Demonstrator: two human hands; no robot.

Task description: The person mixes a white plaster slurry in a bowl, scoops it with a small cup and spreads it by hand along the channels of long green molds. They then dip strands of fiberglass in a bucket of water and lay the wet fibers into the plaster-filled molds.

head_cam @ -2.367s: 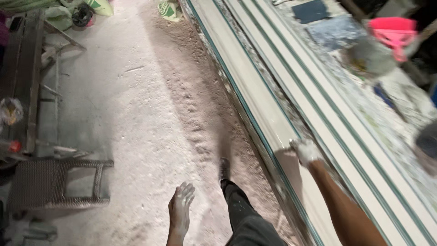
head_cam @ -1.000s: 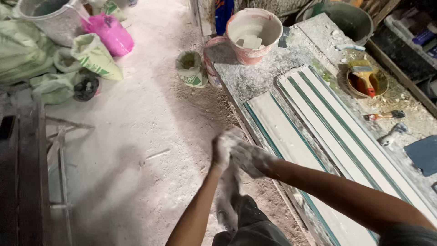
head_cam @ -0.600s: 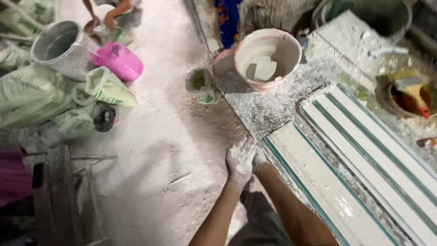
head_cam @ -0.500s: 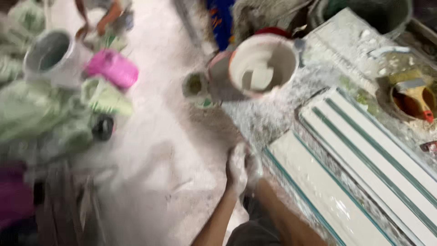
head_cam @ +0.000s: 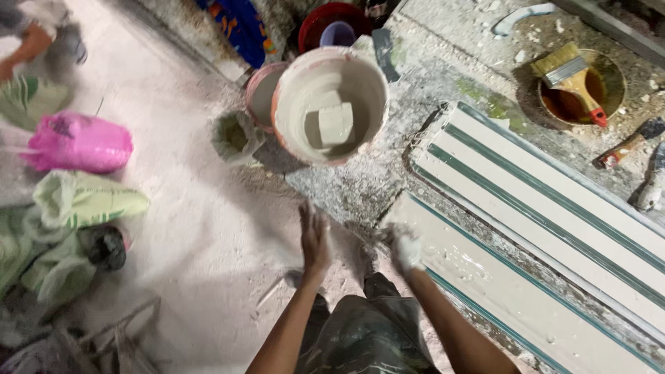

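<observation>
Head view, looking down on a plaster-dusted bench [head_cam: 360, 183] and the floor [head_cam: 194, 228] beside it. Two long moulds lie on the bench with their long axes parallel, running from near the person's front away to the lower right: the far mould [head_cam: 554, 208], white with green channel lines, and the near mould [head_cam: 512, 298], filled with wet pale plaster. The near mould's end lies just beside the right hand [head_cam: 405, 248], which is coated in white plaster; its grip is loosely closed on nothing that can be made out, and whether it touches the mould's corner cannot be told. The left hand [head_cam: 314, 235] is raised over the bench edge, fingers spread, grip fully open and empty, well apart from both moulds.

Ahead of both hands, beyond a bare stretch of bench, stands the plaster bucket [head_cam: 330, 104], upright, with a pale square block lying in its slurry; it lies straight ahead of the left hand, the nearer of the two to it. A pink bucket [head_cam: 260, 93] touches its left side. At upper right a bowl [head_cam: 585, 86] of brown liquid carries a paintbrush [head_cam: 571, 76] across its rim. On the floor to the left lie a pink bag [head_cam: 80, 142] and green sacks [head_cam: 86, 201].
</observation>
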